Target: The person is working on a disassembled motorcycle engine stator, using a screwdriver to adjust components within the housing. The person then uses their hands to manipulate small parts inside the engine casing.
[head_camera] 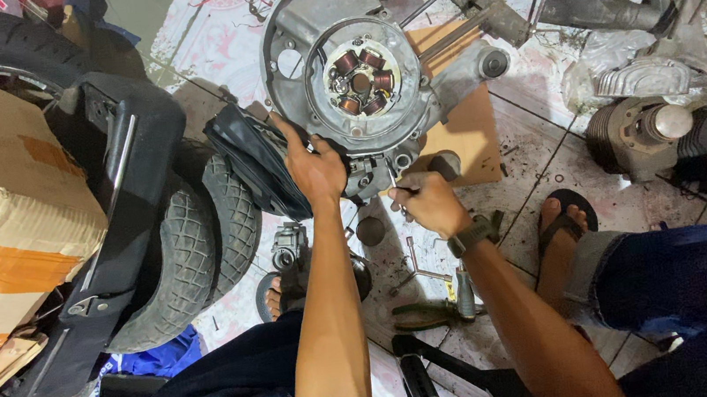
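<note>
Head view | engine casing (325, 29) with copper-coil stator (362, 79) lies on tiled floor (533, 138) beside tyre (187, 253) | left hand (315, 169) grips black cover (257, 165) at casing edge | right hand (430, 203) closed around thin metal tool (396, 186), tip at casing underside

Dull cast-metal engine case (333, 15), copper coils (361, 82), rough rubber tyre (175, 263).
</note>
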